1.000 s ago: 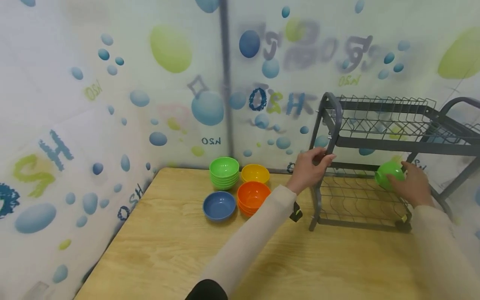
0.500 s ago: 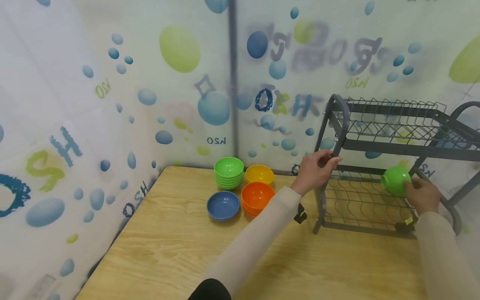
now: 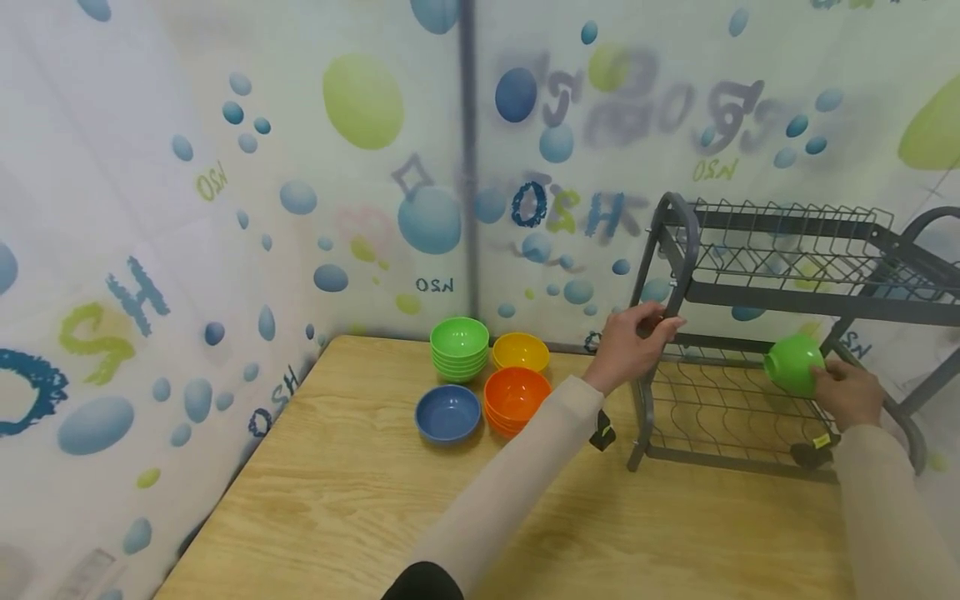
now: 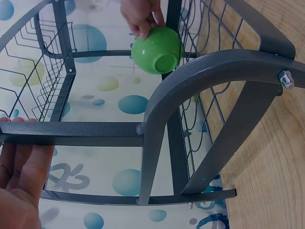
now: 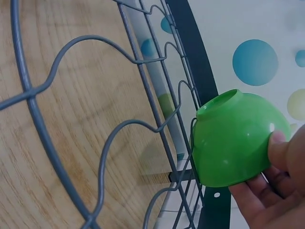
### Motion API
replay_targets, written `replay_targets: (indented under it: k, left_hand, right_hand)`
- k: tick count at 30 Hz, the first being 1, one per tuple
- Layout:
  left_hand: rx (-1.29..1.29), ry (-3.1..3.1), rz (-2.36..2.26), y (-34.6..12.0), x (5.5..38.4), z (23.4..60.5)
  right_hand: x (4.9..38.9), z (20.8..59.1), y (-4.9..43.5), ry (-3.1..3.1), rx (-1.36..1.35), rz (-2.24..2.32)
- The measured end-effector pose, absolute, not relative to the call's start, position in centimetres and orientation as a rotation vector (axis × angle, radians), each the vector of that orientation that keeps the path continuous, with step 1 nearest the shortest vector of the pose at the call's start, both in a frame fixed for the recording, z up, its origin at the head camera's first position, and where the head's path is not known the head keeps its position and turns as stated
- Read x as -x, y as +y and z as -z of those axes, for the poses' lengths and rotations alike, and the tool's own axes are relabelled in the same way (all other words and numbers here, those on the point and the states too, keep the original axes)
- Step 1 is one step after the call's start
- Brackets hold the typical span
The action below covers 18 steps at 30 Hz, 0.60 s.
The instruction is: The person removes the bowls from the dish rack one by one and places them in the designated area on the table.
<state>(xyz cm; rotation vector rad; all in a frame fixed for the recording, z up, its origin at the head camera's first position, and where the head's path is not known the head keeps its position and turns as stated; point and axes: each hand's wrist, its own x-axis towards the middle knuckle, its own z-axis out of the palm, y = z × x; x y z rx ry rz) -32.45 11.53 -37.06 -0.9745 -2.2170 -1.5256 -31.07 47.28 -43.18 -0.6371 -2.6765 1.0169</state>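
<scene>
A small green bowl [image 3: 793,365] stands tilted on its side on the lower tier of a grey two-tier dish rack [image 3: 787,300], its foot facing left. My right hand [image 3: 851,392] pinches the bowl's right edge. In the right wrist view, the thumb lies on the outside of the green bowl [image 5: 238,143] and the fingers reach under its rim. The bowl's side touches the wavy wires there. My left hand [image 3: 626,343] holds the rack's left upright, and in the left wrist view its fingers [image 4: 33,162] curl behind the dark bar.
Left of the rack, on the wooden table [image 3: 337,500], sit a stack of green bowls [image 3: 459,350], a yellow bowl [image 3: 521,353], a stack of orange bowls [image 3: 516,396] and a blue bowl [image 3: 447,414]. A patterned curtain [image 3: 360,250] hangs close behind.
My right hand has shifted right and down against the bowl, and now holds it only by its edge. The head view has turned slightly. The left hand stays on the rack.
</scene>
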Motion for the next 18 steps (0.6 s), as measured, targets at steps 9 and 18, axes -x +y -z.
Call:
replay_targets:
  k: [9, 18]
  left_hand:
    - [0.970, -2.206, 1.533, 11.57, 32.49, 37.15]
    - [0.974, -2.205, 1.577, 11.65, 32.56, 37.28]
  right_hand:
    - [30.94, 42.65, 47.34, -2.687, 0.645, -1.075]
    - [30.36, 42.42, 47.02, -2.677, 0.599, -1.126]
